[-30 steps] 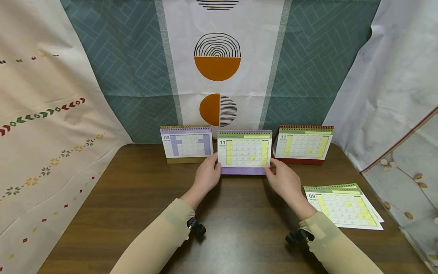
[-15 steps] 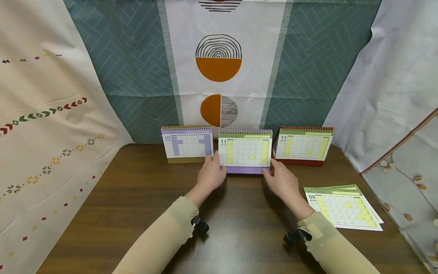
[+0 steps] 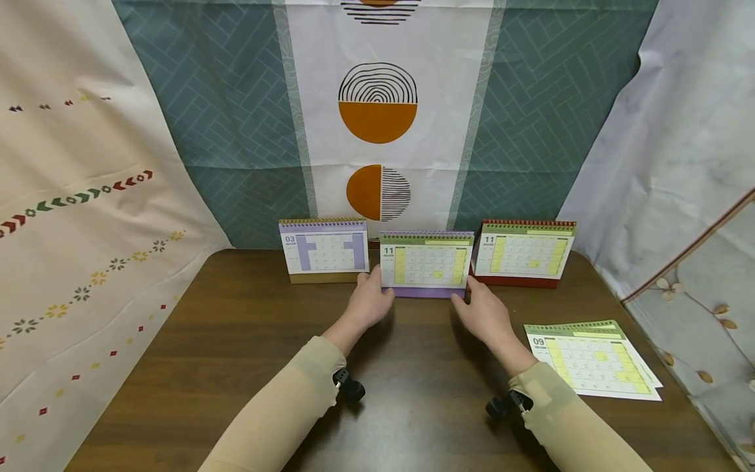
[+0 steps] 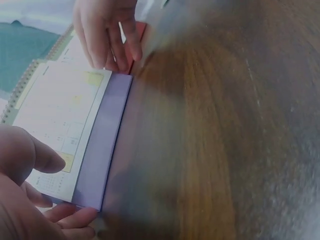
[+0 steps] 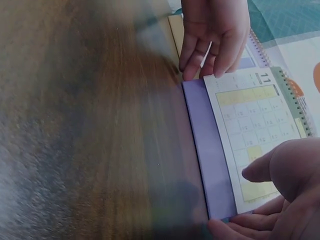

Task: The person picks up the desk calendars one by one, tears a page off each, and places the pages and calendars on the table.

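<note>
A desk calendar [image 3: 427, 264] with a purple base, a green-topped page and the number 11 stands in the middle at the back of the table. My left hand [image 3: 368, 303] holds its left lower corner, the thumb in front of the page and the fingers at the side edge. At the opposite lower corner my right hand [image 3: 485, 311] holds it the same way. The left wrist view shows the purple base [image 4: 111, 135] low over the wood, with left fingers [image 4: 75, 220] at its corner. In the right wrist view, the right thumb [image 5: 257, 170] lies over the page.
Left of it stands a calendar marked 03 [image 3: 324, 248] on a tan base. On the right is a red-based calendar [image 3: 525, 252], also marked 11. Loose calendar sheets [image 3: 592, 360] lie near the right edge of the brown table [image 3: 206, 367]. Patterned cloths [image 3: 236, 131] hang behind.
The top of the held calendar has tipped back and sunk a little. Both hands have shifted slightly, the left one to the right. The other calendars and sheets stay put.
</note>
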Available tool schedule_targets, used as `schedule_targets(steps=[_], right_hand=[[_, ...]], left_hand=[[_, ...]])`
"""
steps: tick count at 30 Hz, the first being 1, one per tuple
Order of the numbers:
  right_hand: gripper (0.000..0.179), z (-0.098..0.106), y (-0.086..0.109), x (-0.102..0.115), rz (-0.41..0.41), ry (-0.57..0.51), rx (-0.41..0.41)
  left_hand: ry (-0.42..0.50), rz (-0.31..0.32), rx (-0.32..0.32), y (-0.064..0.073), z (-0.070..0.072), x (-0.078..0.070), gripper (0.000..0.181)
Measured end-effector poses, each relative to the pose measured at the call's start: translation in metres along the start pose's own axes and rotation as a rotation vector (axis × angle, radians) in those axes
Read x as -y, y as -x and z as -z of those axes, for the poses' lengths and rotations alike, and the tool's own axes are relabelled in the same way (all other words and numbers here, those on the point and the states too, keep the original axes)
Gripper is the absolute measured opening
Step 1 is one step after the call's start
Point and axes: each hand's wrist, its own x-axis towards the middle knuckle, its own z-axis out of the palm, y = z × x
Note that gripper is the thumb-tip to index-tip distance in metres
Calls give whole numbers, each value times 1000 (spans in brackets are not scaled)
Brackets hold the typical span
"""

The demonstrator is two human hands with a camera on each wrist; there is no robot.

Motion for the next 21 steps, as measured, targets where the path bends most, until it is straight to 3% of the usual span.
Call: schedule_targets(steps=[3,4,6,16,21], right_hand=[[67,-1,-6,-2,1,-16,9],[67,-1,-8,-3,1,-21,12],[68,-1,-12,-4,4,-36,16],[61,-4,-35,-14,37,-93,31],[67,-13,-48,-27,35,-63,39]], left_hand=[[13,-29,-23,-16,-13,20,73],[16,-19,-19,-17,-13,17,72],[25,-30,-24,-26,-19,27,73],[103,-84,-33,-33,-17,29,61],[111,-104,-33,-38,-18,31,57]])
